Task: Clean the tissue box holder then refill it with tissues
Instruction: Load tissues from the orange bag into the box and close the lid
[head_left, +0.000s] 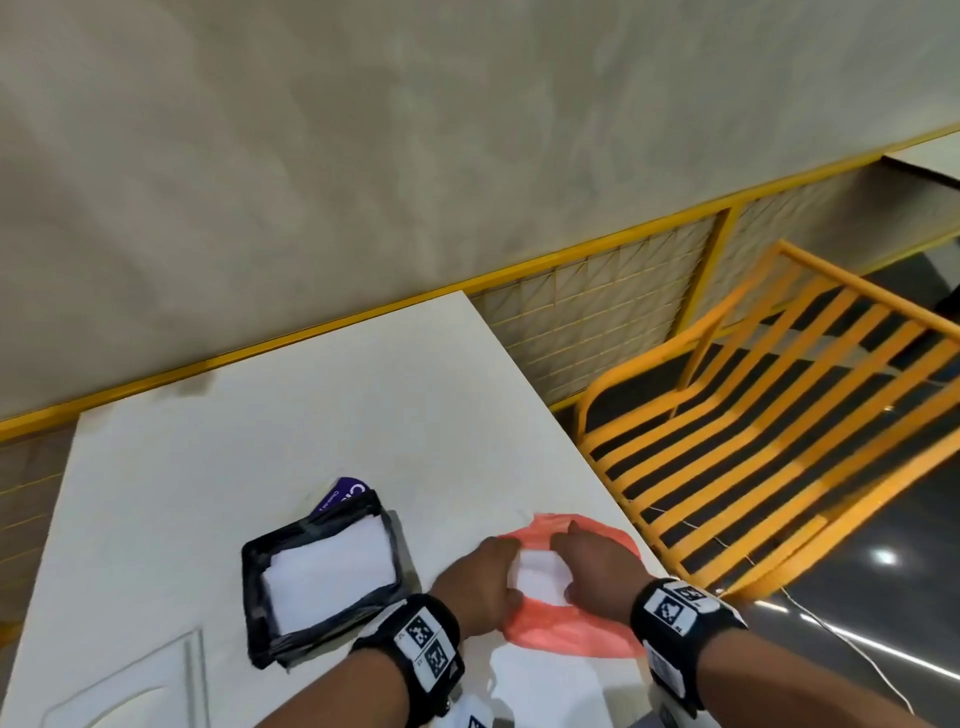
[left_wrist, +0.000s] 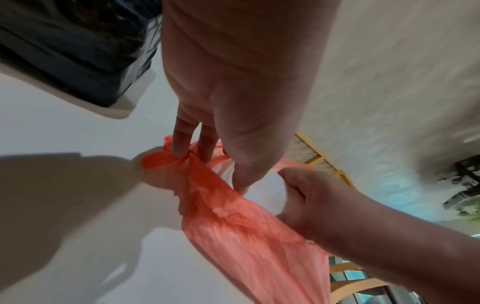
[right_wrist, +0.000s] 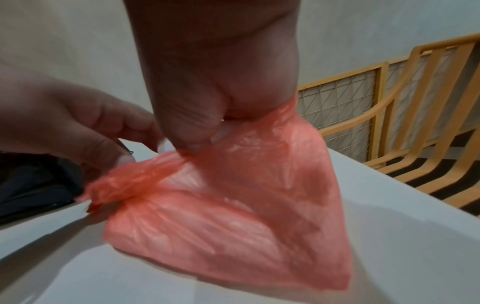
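The black tissue box holder (head_left: 260, 587) lies open on the white table, left of my hands, with white tissues (head_left: 327, 571) inside it. An orange plastic bag (head_left: 571, 621) lies near the table's right edge and holds a white tissue stack (head_left: 540, 574). My left hand (head_left: 493, 566) pinches the bag's bunched rim (left_wrist: 166, 158) between fingers and thumb. My right hand (head_left: 597, 566) curls round the tissue stack (left_wrist: 270, 191) at the bag's mouth. In the right wrist view, the bag (right_wrist: 233, 205) hangs stretched below my right hand (right_wrist: 202, 131).
A purple packet (head_left: 348, 491) sticks out behind the holder. The table's right edge (head_left: 582, 441) runs close to the bag. An orange slatted chair (head_left: 779, 441) stands just beyond it. A yellow-framed mesh fence (head_left: 597, 312) lines the wall behind.
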